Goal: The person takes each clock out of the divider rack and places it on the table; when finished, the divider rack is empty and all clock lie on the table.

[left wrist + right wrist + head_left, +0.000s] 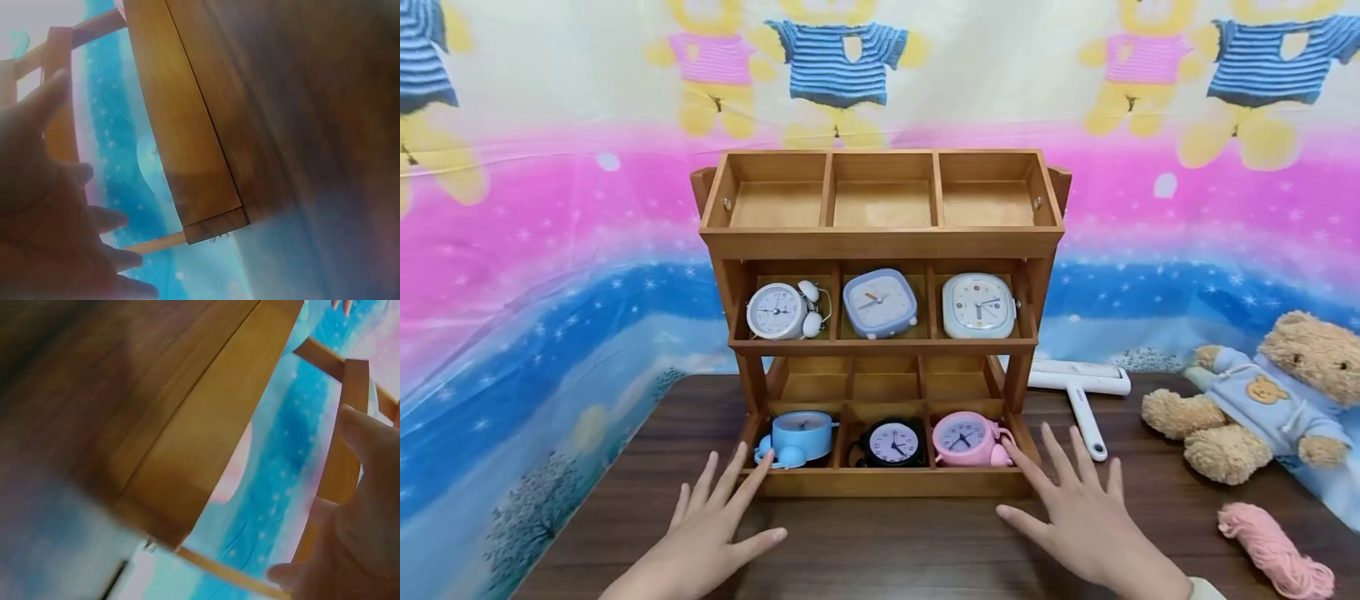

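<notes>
A brown wooden tiered shelf with divided trays stands on the dark table. My left hand is spread flat, its fingertips at the front left corner of the lowest tray, overlapping the blue twin-bell alarm clock, which sits tilted. With fingers likewise spread, my right hand reaches the lowest tray's right corner, one fingertip beside the pink alarm clock. Between those two sits a black alarm clock. The middle tray holds a white twin-bell clock, a lavender clock and a pale mint clock.
Right of the shelf lies a white lint roller. A teddy bear in a blue sweater leans at the far right, with a skein of pink yarn in front of it. A bear-print cloth hangs behind the table.
</notes>
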Available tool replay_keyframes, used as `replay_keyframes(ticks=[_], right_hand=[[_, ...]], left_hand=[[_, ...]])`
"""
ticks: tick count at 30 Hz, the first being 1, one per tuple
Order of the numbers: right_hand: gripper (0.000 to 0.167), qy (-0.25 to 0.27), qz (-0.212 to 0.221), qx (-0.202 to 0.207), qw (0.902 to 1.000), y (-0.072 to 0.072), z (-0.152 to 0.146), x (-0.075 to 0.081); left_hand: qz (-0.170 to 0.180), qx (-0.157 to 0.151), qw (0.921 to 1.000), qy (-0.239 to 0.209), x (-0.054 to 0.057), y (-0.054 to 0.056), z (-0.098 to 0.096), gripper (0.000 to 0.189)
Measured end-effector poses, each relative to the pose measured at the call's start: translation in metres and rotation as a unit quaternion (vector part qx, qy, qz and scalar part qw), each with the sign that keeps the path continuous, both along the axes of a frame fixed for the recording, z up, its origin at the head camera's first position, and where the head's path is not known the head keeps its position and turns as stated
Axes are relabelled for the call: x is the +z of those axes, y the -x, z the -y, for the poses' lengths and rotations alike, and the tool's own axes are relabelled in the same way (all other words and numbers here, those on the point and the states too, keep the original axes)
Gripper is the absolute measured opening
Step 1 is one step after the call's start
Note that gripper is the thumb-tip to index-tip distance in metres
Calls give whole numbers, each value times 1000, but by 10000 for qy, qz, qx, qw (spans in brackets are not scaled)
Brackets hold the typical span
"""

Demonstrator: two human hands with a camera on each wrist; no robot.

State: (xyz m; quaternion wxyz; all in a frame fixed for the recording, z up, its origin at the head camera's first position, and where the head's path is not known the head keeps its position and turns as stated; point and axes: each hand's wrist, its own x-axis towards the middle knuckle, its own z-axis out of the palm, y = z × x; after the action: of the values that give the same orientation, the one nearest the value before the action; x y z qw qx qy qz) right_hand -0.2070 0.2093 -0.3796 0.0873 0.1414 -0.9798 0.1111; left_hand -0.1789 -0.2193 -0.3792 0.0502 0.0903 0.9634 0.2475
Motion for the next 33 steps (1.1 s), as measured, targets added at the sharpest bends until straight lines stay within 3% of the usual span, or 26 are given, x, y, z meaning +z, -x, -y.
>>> replay_keyframes(ticks=[4, 7, 10, 14, 21, 28, 33], right_hand=[[87, 85, -944, 535, 9941, 11, 27, 13], [91, 118, -1713, 1068, 9793, 22, 53, 26], [91, 59, -2171, 1545, 9638, 33, 84, 43], [89, -15, -1987, 2022, 9590, 43, 129, 66], [80, 103, -1478, 2475, 9575, 68, 195, 93], [78, -28, -1818, 2414, 9532, 101, 240, 113], [82, -391, -1813, 2061, 9608, 114, 264, 128]], left_hand=[[-508, 1, 9985, 198, 6, 12, 3, 98], [-735, 107, 9967, 338, 11, 27, 5, 103], [-735, 220, 9964, 366, 12, 44, 8, 106], [-458, 388, 9981, 155, 10, 59, 13, 110], [188, 697, 9973, -101, 2, 71, 17, 121], [456, 741, 9962, -85, -3, 77, 15, 124], [387, 854, 9956, 34, -3, 83, 11, 125]])
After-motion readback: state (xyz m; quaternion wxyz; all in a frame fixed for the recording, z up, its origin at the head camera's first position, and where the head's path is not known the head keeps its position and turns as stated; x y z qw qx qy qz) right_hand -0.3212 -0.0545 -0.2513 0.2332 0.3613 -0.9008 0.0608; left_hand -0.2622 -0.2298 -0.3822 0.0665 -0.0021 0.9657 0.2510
